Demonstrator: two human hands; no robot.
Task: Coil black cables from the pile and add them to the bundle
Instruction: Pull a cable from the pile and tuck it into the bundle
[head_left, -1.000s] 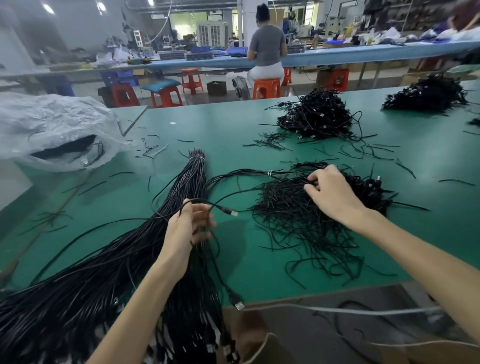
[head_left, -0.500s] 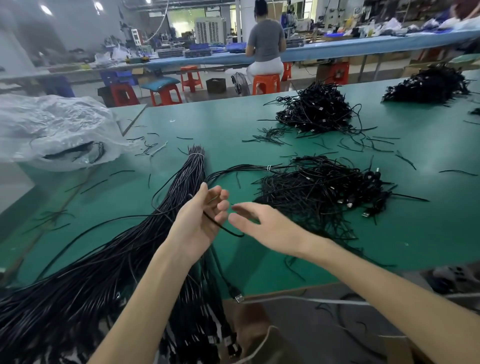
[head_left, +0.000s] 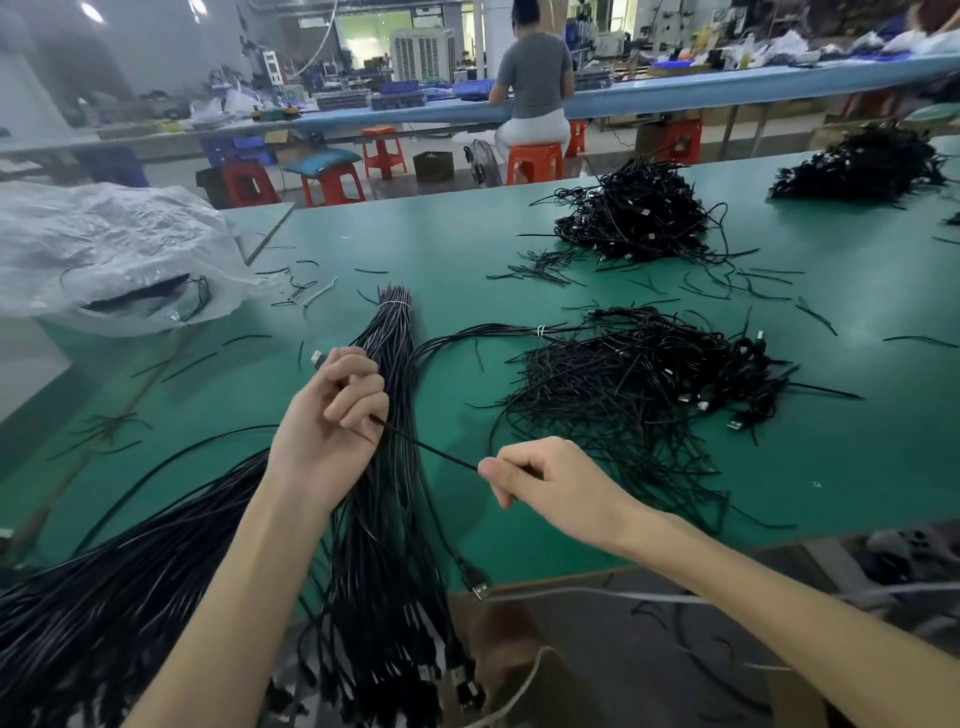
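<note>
The bundle (head_left: 384, 519) runs off the bottom edge, its plugs blurred. Curled fingers of the left hand (head_left: 332, 421) hide part of the cable (head_left: 431, 446). The cable mass (head_left: 104, 597) is cropped at the left edge.

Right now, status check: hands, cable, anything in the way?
Left hand grips the cable near its plug, right hand pinches the same cable. Cable stretched straight between them, over the bundle. Pile lies to the right, not blocking.

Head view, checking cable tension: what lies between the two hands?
One black cable stretches straight from left hand to right hand, seen in head view.
</note>
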